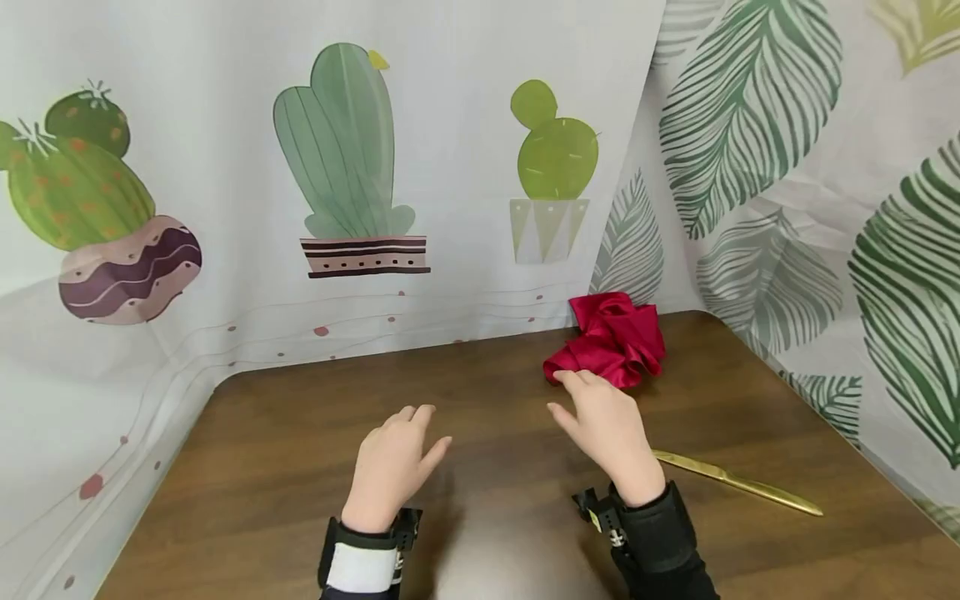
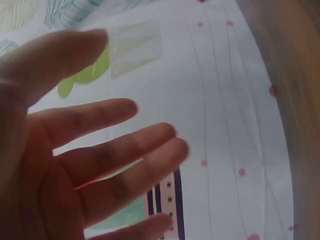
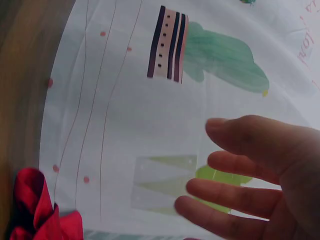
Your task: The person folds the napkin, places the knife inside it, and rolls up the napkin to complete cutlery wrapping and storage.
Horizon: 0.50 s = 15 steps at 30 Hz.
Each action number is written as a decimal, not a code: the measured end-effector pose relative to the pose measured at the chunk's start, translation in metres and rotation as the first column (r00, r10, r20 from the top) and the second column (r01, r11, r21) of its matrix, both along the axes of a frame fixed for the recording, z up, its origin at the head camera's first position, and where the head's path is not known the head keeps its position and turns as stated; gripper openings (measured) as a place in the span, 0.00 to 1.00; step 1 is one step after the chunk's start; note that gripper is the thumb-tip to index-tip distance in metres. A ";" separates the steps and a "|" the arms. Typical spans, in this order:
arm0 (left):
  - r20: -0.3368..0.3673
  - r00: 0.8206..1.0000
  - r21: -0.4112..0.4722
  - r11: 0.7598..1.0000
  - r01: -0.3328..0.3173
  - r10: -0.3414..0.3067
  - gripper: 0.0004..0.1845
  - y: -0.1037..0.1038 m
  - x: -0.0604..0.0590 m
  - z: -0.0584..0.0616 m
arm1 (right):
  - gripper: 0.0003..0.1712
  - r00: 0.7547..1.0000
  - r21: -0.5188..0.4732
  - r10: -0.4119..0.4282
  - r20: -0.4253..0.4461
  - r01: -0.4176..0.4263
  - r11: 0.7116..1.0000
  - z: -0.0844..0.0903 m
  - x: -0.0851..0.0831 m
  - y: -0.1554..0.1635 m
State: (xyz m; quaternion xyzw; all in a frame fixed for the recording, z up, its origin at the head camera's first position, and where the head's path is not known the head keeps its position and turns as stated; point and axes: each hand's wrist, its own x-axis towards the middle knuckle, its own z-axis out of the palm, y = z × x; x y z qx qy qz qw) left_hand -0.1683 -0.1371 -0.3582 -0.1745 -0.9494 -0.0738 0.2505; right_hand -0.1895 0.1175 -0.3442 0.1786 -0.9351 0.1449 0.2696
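A brown table (image 1: 300,450) stands by cactus curtains (image 1: 345,167). A red cloth (image 1: 611,342) lies bunched at the back. The right hand (image 1: 603,429) reaches it, fingers loose, holding nothing. The left hand (image 1: 393,467) floats open. A gold knife (image 1: 738,483) lies nearby.

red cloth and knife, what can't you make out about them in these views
- Red cloth, head view: its near edge is hidden behind the right hand, so contact cannot be told.
- Red cloth, right wrist view: cut off by the bottom-left corner.
- Gold knife, head view: its left end is hidden behind the right wrist.
- Left wrist view: neither shows, only the left hand and curtain.
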 end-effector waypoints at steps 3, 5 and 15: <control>-0.040 0.998 -0.003 0.999 0.042 -0.042 0.19 0.013 -0.008 0.001 | 0.20 1.000 -0.013 -0.027 0.006 0.027 1.000 0.004 -0.003 0.010; -0.059 0.996 -0.010 0.998 0.062 -0.063 0.17 0.021 -0.013 0.001 | 0.19 0.999 -0.014 -0.044 0.003 0.044 0.999 0.006 -0.007 0.018; -0.028 0.989 -0.069 0.987 0.144 -0.146 0.13 0.060 -0.039 0.000 | 0.14 0.996 -0.058 -0.089 0.011 0.089 0.994 0.014 -0.035 0.062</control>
